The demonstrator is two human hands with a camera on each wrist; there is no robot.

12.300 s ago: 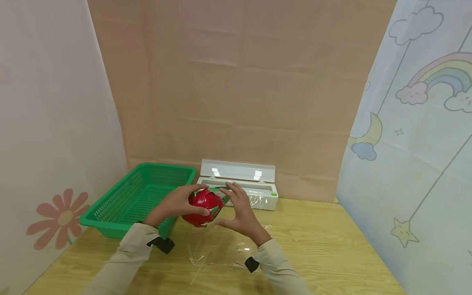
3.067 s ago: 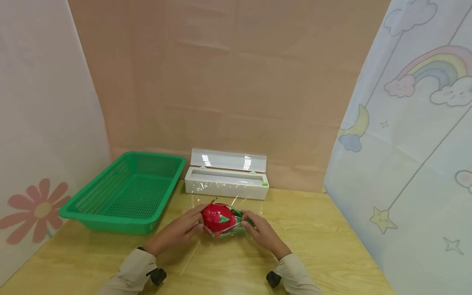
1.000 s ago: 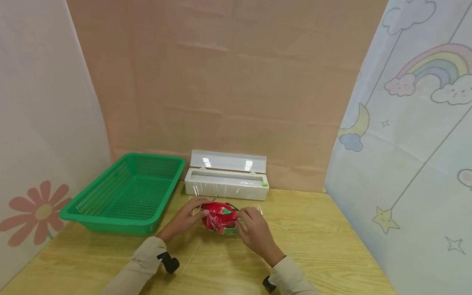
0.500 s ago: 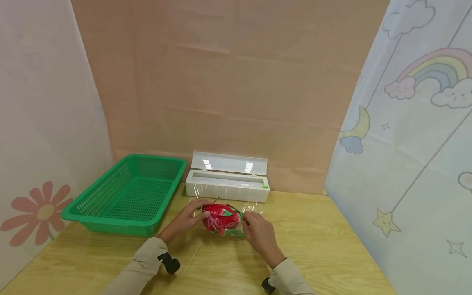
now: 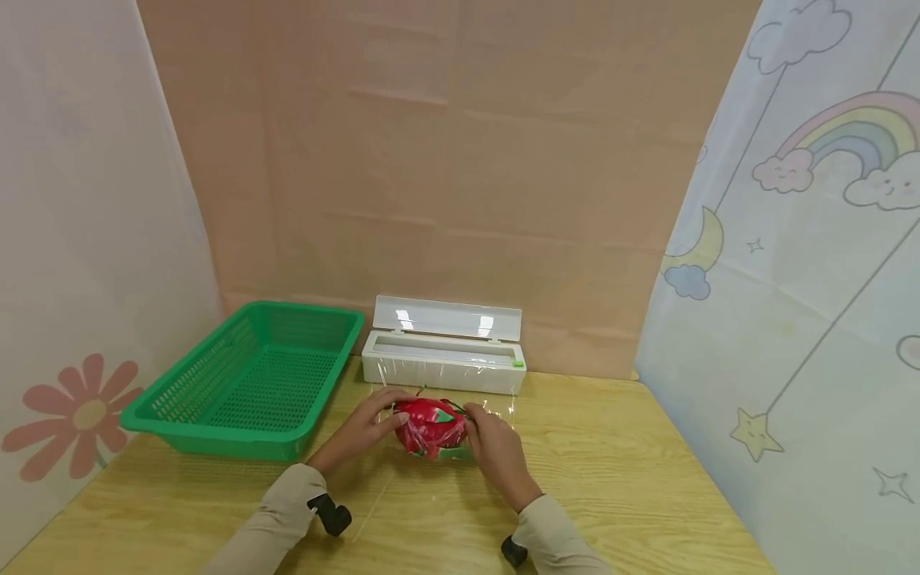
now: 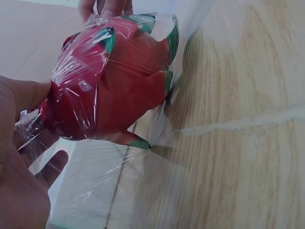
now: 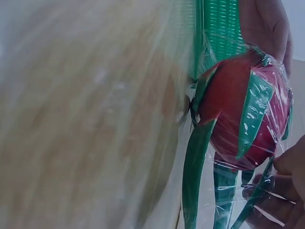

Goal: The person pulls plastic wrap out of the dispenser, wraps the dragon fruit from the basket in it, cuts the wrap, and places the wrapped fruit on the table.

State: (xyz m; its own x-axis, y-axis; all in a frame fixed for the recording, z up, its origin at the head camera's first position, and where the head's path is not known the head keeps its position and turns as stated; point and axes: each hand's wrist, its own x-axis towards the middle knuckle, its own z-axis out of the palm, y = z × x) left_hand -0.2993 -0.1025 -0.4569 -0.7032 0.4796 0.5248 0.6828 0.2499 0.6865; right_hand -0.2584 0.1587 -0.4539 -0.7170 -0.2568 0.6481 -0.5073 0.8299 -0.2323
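Fruit, red with green leaf tips, is sitting lower in my head view than in the earliest frame, where both hands were raising it bare over the film; clear film is now covering it. Since half a second ago, I am seeing the right hand edging slightly toward 11 o'clock, while the left hand is keeping its place. The left is gripping the fruit's 9 o'clock end, thumb nearer me; the right is pinching film and a green leaf at 3 o'clock. On the wood-grain table, a white box is standing at 12 o'clock from the fruit, lid raised, and a green basket is lying at 10. Brown backdrop is closing off 12 o'clock.

On the left wrist feed, I am finding the left thumb pressing the fruit from 9 o'clock, its fingers curling beneath, and the right fingertips touching near 12. Whether the fruit is touching the table I cannot tell.

On the right wrist feed, the right thumb and fingers are closing around leaf and film at the fruit's 5 o'clock; the table is blurring at 9.
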